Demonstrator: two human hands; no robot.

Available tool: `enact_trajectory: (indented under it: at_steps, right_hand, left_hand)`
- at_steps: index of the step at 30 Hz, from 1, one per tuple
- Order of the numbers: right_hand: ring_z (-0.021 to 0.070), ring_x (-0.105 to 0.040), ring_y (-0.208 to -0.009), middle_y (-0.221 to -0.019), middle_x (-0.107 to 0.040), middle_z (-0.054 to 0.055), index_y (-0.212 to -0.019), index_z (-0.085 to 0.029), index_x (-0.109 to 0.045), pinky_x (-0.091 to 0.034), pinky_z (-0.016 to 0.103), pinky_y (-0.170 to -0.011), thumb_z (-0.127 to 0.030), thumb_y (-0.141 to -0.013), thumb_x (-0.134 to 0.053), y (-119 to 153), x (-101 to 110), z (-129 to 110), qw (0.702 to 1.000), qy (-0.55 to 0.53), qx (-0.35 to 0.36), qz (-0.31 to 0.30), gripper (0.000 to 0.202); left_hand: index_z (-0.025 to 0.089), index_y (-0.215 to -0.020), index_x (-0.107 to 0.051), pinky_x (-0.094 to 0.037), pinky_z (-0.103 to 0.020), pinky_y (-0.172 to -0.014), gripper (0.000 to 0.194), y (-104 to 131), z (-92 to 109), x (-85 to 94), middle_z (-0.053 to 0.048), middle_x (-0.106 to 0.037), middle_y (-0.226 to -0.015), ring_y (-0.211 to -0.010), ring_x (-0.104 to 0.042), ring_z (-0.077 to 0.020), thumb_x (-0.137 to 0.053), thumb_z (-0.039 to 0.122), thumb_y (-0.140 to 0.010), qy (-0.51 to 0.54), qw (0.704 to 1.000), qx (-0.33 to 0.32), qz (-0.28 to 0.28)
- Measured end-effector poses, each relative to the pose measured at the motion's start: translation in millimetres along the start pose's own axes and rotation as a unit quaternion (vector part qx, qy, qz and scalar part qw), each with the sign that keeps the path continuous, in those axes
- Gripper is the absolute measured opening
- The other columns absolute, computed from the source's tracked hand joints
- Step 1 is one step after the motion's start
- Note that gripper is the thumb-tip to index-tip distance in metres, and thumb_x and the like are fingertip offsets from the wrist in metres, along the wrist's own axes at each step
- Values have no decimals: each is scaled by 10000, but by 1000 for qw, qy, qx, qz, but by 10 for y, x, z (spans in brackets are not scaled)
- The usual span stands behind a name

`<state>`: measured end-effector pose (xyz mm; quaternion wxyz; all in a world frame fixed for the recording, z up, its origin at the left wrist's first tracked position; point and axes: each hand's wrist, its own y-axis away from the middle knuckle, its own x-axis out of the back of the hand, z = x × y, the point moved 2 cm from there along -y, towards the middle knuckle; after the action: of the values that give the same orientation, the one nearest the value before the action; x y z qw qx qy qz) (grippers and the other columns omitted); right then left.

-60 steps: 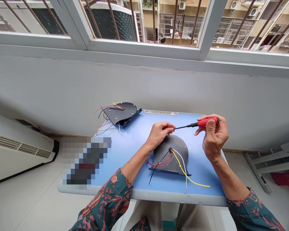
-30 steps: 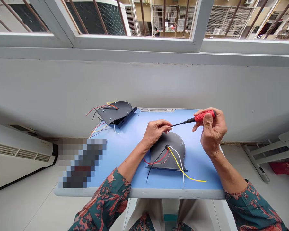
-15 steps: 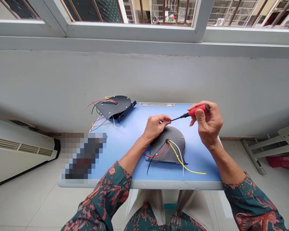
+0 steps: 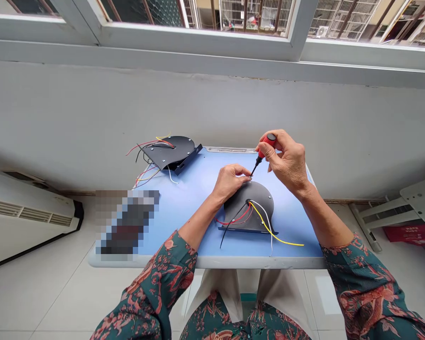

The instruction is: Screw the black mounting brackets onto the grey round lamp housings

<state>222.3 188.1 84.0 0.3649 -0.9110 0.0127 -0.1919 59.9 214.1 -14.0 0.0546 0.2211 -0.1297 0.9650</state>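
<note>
My right hand [image 4: 289, 161] is wrapped round the red handle of a screwdriver [image 4: 267, 146], which points steeply down and to the left. Its dark tip meets the fingertips of my left hand [image 4: 230, 182], where a tiny shiny screw [image 4: 250, 177] seems to be pinched; the fingers partly hide it. Just below those fingertips lies a black rounded metal housing [image 4: 258, 192], its flat edge towards me. Out of the hole in its face come red, black, white and yellow wires [image 4: 265, 224]. My left hand rests at the housing's far left rim.
A second black housing [image 4: 179, 147] with loose wires stands at the far left corner of the blue table [image 4: 194, 198]. A blurred dark patch [image 4: 129, 226] covers something at the table's left. Behind are a wall [image 4: 145, 104] and a window; a white metal frame [image 4: 403, 203] stands at right.
My right hand has moved left and tilted the screwdriver from nearly level to steep, its tip still at my left fingertips. My left hand has stayed by the housing's rim. The view has shifted slightly.
</note>
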Motion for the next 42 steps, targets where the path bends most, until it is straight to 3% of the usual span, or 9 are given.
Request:
enact_trajectory:
  at_steps: [5,16,31,42]
  right_hand:
    - [122,-629,-671,-778,-661,6,-908,-210,-630,-482,227,-497,-712,-913,-609,35,-64,109,1000,9,-19,-8,502]
    - [125,-640,-673,-796,-680,9,-905,-218,-613,-496,220,-486,-694,-918,-620,66,-64,176,1000,-3,-30,-5,476]
    - [129,-617,-643,-794,-656,4,-907,-244,-603,-512,241,-474,-661,-944,-606,80,-71,176,1000,6,-22,1,418]
    - [130,-624,-652,-801,-660,3,-924,-242,-600,-510,247,-496,-650,-954,-597,85,-76,205,1000,9,-17,7,409]
  left_hand:
    - [214,-780,-817,-523,-324,-871,116,14,-24,-57,-25,-785,-887,-866,-685,-193,-780,113,-735,-45,999,25,-15]
    - [178,-843,-817,-524,-268,-777,179,4,-71,-20,-26,-809,-863,-832,-725,-180,-671,100,-775,10,992,91,-89]
    - [187,-826,-809,-530,-275,-749,132,6,-97,-8,-27,-798,-812,-791,-715,-180,-706,166,-746,10,995,54,-88]
    - [197,-777,-802,-540,-298,-805,114,6,-73,-9,-23,-807,-835,-805,-726,-193,-719,125,-748,-8,996,55,-64]
